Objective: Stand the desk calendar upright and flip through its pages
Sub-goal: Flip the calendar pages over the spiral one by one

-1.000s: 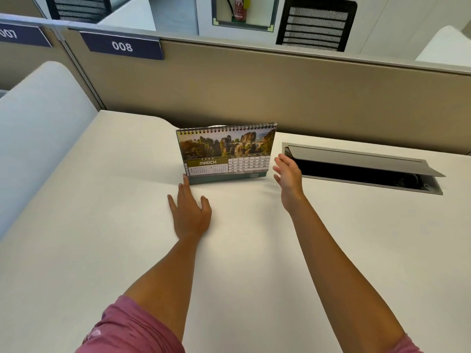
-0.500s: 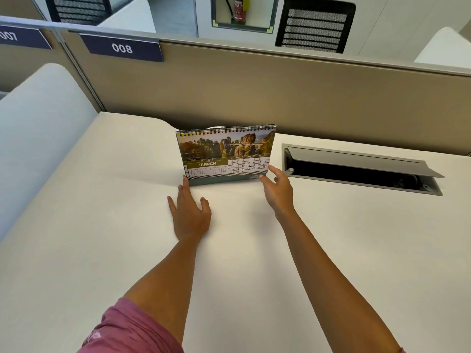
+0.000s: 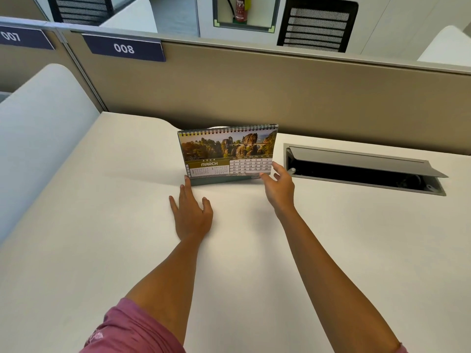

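The spiral-bound desk calendar (image 3: pixel 227 155) stands upright near the back of the white desk (image 3: pixel 331 250). Its front page reads MARCH under a photo of rocky cliffs. My left hand (image 3: pixel 191 213) lies flat on the desk in front of it, fingers spread, the longest fingertip touching the calendar's lower left corner. My right hand (image 3: pixel 278 187) is at the lower right corner, fingers apart, with the thumb and a finger at the page's edge. Whether they pinch the page I cannot tell.
A cable hatch (image 3: pixel 362 166) with its grey lid propped open sits in the desk right of the calendar. A beige partition (image 3: pixel 280 93) with a "008" label (image 3: pixel 124 48) runs behind. A white curved divider (image 3: pixel 38 128) bounds the left side.
My right hand has moved left and down from beside the calendar to its lower right corner. The left hand and the calendar have stayed put.
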